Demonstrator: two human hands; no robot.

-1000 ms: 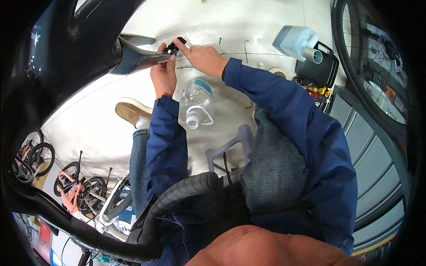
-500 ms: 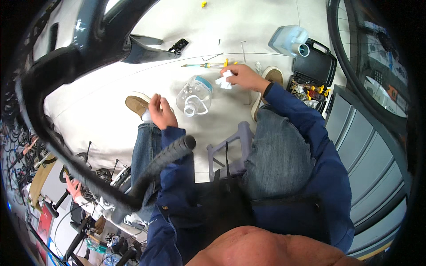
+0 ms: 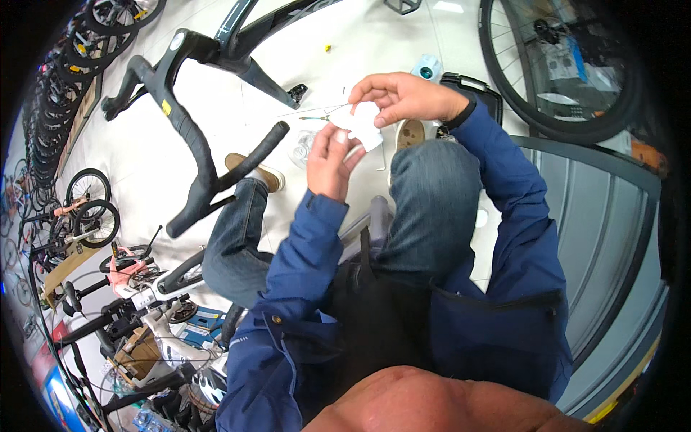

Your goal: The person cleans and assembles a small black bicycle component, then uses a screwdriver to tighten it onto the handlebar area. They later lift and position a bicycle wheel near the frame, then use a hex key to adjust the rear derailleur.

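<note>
A crumpled white tissue [image 3: 368, 115] is spread between my hands, above the floor in front of my knees. My left hand [image 3: 331, 162] pinches its lower left edge with thumb and fingers. From the upper right, my right hand [image 3: 409, 99] grips its other side, thumb underneath. Just past my left fingertips a clear plastic jug [image 3: 300, 149] stands on the floor, partly hidden by that hand. A thin tool [image 3: 314, 118] lies beyond it, its right end covered by my hands and the tissue.
A bicycle frame with a black drop handlebar [image 3: 204, 155] reaches in from the upper left, close to my left arm. At the right are a bluish container [image 3: 427, 66], an open black case [image 3: 471, 85] and a bicycle wheel [image 3: 497, 90]. More bikes crowd the left side.
My left hand has moved up and right from beside the jug to take hold of the tissue. The tissue, bunched in my right hand before, is now opened out. The view has shifted.
</note>
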